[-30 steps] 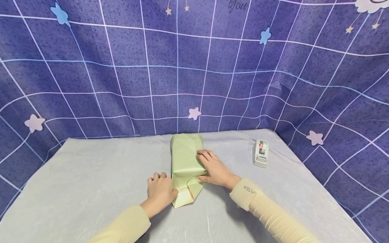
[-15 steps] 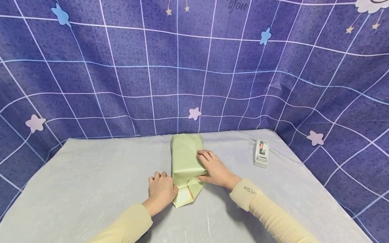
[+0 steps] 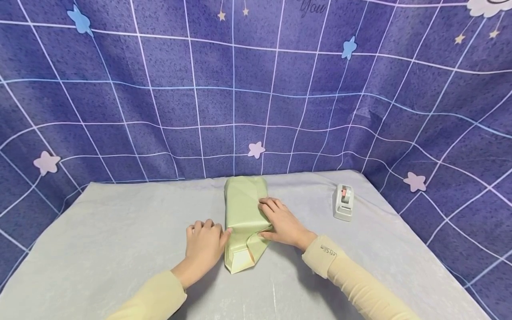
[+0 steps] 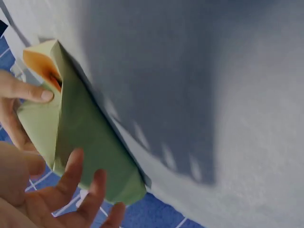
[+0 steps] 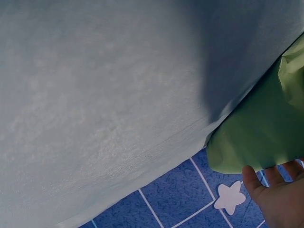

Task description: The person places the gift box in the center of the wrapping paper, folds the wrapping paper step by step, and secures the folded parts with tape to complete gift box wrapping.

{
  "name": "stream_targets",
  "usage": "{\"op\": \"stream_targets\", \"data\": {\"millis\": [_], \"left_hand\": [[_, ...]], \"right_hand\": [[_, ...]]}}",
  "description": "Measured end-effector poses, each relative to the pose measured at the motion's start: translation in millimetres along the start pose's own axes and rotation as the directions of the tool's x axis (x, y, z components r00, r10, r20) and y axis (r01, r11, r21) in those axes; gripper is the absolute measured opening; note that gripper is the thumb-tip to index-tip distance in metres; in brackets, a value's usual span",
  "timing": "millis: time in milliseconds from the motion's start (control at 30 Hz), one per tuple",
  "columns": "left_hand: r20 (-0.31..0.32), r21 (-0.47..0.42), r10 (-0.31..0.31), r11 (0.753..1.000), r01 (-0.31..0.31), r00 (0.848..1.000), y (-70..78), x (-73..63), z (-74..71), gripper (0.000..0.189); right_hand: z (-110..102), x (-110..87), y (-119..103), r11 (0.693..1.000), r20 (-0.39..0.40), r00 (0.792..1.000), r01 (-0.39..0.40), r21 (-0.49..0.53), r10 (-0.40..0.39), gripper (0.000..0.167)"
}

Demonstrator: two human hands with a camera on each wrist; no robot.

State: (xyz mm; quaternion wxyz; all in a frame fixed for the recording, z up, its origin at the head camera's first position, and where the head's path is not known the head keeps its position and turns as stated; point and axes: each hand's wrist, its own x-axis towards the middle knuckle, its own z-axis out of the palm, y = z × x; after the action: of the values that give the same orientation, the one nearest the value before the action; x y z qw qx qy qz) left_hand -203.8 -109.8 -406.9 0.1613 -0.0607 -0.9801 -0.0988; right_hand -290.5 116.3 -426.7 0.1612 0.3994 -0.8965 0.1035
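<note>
A long package wrapped in pale green paper (image 3: pixel 245 202) lies lengthwise on the table. At its near end the paper is folded partway in, and its flap (image 3: pixel 242 260) stands out with an opening. My right hand (image 3: pixel 286 224) holds the package's right side, fingers on the top edge and thumb pressing the end fold; the left wrist view shows that thumb beside the orange-looking opening (image 4: pixel 42 66). My left hand (image 3: pixel 204 244) is at the left side, its thumb touching the near top corner. Its other fingers are spread and loosely bent in the left wrist view.
A white tape dispenser (image 3: pixel 344 202) stands on the right of the table. Grey cloth (image 3: pixel 152 222) covers the tabletop. Behind and to the right hangs a blue-purple curtain (image 3: pixel 212 106) with grid lines and stars, close to the package's far end.
My left hand has moved back from the flap and a little to the left, its thumb now higher at the package's corner. The left side of the flap bulges outward slightly. My right hand stays put.
</note>
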Motion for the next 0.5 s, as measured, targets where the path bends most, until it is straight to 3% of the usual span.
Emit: {"op": "stream_targets", "data": {"millis": [133, 167, 367, 500], "left_hand": [[-0.075, -0.024, 0.055, 0.998, -0.057, 0.996, -3.9, 3.0, -2.5, 0.013], [-0.082, -0.022, 0.072, 0.997, -0.074, 0.994, -4.9, 3.5, -2.4, 0.015], [-0.073, -0.034, 0.200, 0.979, -0.202, 0.977, -12.9, 10.6, 2.7, 0.068], [-0.057, -0.028, 0.339, 0.940, -0.341, 0.939, -20.6, 20.2, 4.7, 0.080]], "right_hand": [[0.0, 0.3, 0.0, 1.000, 0.000, 1.000, -0.001, 0.009, 0.001, 0.075], [-0.1, 0.4, -0.1, 1.000, 0.001, 1.000, -0.001, 0.009, 0.001, 0.075], [-0.5, -0.1, -0.4, 1.000, 0.011, 1.000, -0.004, -0.009, 0.004, 0.075], [-0.4, -0.4, -0.2, 1.000, 0.014, 1.000, -0.008, -0.014, 0.008, 0.074]]}}
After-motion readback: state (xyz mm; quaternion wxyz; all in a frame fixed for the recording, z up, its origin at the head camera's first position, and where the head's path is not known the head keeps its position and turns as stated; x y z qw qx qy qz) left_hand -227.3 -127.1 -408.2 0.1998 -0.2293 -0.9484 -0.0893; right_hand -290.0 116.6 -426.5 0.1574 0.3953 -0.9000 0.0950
